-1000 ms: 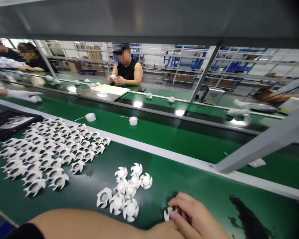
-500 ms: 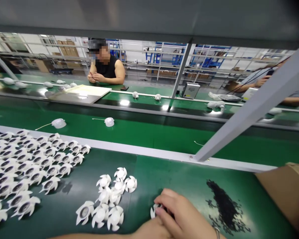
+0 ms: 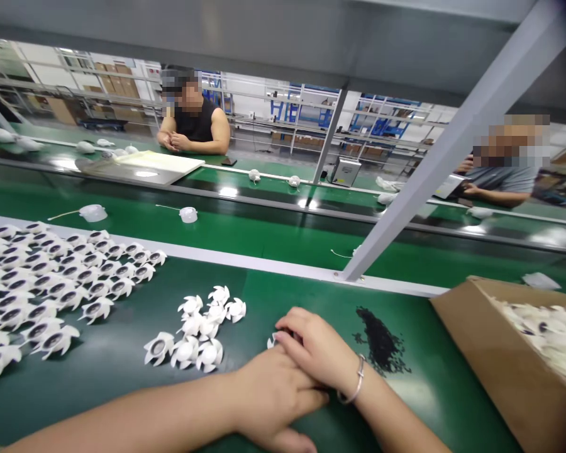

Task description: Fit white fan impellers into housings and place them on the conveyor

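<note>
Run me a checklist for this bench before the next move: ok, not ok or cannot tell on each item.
1. Hold on the white plastic part: cannot tell; it is mostly hidden between the left hand and the right hand.
2. Loose pile of white vaned parts apart from the hands: ok.
3. Rows of vaned parts apart from the pile: ok.
4. Green conveyor belt free of stray bits: not ok; black granules lie scattered beside the right hand.
5. Cardboard box of white parts apart from the hands: ok.
</note>
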`<state>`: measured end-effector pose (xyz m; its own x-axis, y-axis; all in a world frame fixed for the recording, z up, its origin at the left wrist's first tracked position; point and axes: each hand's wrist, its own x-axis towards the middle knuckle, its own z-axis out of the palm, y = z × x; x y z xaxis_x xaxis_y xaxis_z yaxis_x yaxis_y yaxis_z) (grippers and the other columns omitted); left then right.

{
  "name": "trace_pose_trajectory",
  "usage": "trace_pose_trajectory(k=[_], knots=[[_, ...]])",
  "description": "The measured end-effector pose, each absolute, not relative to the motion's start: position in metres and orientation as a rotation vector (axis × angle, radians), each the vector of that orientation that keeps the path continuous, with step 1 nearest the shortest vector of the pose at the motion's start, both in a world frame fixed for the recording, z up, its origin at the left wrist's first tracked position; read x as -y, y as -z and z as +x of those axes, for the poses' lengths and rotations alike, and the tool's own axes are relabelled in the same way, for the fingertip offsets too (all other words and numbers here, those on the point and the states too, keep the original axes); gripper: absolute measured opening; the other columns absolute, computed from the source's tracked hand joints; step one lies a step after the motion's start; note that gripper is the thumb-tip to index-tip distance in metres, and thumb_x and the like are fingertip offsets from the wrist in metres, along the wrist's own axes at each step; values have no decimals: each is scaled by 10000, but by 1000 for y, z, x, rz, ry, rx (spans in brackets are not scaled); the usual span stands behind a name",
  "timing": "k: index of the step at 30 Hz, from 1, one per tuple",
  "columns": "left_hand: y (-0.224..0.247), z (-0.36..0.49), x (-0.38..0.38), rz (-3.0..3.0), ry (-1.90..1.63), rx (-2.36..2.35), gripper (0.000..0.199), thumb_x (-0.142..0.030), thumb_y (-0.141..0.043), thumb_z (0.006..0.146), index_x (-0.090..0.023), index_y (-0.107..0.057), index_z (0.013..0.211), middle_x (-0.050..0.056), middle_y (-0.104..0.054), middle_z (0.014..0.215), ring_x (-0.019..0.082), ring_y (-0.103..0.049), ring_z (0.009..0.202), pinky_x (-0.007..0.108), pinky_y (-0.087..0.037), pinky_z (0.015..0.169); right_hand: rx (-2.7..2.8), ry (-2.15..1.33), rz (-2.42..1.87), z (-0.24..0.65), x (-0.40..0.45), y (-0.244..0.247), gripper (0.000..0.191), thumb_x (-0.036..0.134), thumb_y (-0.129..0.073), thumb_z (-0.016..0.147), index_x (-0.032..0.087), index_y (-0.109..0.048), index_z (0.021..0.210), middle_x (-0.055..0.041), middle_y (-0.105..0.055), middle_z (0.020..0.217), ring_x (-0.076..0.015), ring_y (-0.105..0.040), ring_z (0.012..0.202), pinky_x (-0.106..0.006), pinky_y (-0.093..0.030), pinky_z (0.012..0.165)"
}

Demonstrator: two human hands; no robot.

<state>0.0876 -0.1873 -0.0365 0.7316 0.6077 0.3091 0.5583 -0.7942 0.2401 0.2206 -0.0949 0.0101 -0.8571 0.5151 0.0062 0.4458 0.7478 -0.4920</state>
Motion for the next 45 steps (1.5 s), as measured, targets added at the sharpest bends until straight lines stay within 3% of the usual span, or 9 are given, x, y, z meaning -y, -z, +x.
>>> trace_pose_trajectory(k=[6, 12, 19, 25, 29, 33, 40, 42, 45], knots=[[35, 87, 193, 2831, -642, -994, 538, -571, -496, 922, -180, -579, 1283, 62, -658, 1294, 247, -578, 1176, 407, -427, 998, 2849, -242, -1159, 193, 34, -36, 242, 235, -536, 972, 156, -663, 1161, -120, -606, 1197, -215, -577, 1126, -346, -445, 1008], [28, 85, 214, 2913, -584, -1209, 631, -605, -374, 976, -166, -474, 1418, 49, -536, 1460, 289, -372, 1421, 548, -138, 1226, 2653, 100, -1894, 157, -51, -58, 398, 361, -637, 942, 170, -574, 1285, -112, -513, 1392, -297, -496, 1272, -562, -407, 1060], [25, 74, 257, 2873, -364, -1470, 684, -629, -356, 972, -194, -367, 1500, 54, -340, 1596, 351, -284, 1468, 567, -278, 1180, 2532, 93, -2139, 158, -76, -69, 377, 389, -612, 959, 176, -582, 1269, -106, -561, 1324, -261, -567, 1177, -512, -475, 1000], [23, 76, 277, 2510, -549, -1877, 601, -436, -575, 910, -194, -434, 1441, 93, -413, 1543, 347, -331, 1437, 618, -336, 1134, 2764, -131, -1659, 168, -40, -67, 395, 407, -652, 896, 103, -623, 1146, -158, -655, 1102, -279, -614, 1045, -421, -485, 906], [23, 82, 276, 2308, -819, -1965, 367, -327, -577, 907, -211, -565, 1255, 86, -554, 1367, 291, -432, 1345, 553, -341, 1149, 2914, -593, -942, 199, 25, -58, 283, 407, -560, 917, 235, -608, 1136, -24, -681, 1053, -175, -633, 930, -268, -485, 827], [22, 83, 269, 2195, -899, -1902, 221, -294, -595, 895, -202, -598, 1096, 62, -617, 1120, 240, -538, 1125, 499, -388, 1093, 2733, -1038, -247, 225, 67, -53, 138, 208, -642, 821, 216, -612, 956, -60, -645, 1168, -203, -606, 1072, -305, -472, 935], [20, 83, 263, 2178, -1079, -1921, 102, -232, -625, 864, -180, -597, 947, 48, -621, 886, 214, -559, 923, 438, -480, 919, 2873, -996, -126, 228, 68, -37, 81, 179, -674, 842, 224, -684, 907, -68, -620, 1288, -210, -617, 1131, -341, -482, 991], [19, 83, 264, 2203, -1145, -1955, 130, -216, -637, 849, -174, -614, 970, 68, -644, 938, 220, -572, 944, 429, -498, 908, 2920, -888, -98, 227, 68, -28, 109, 188, -669, 863, 233, -705, 956, -66, -635, 1294, -225, -621, 1147, -369, -490, 1002], [20, 82, 265, 2272, -1055, -2070, 395, -240, -637, 854, -150, -593, 1235, 130, -629, 1256, 274, -551, 1180, 481, -475, 1028, 2935, -765, -98, 226, 72, -19, 183, 193, -645, 897, 245, -705, 1062, -70, -644, 1308, -241, -633, 1159, -409, -507, 1008]])
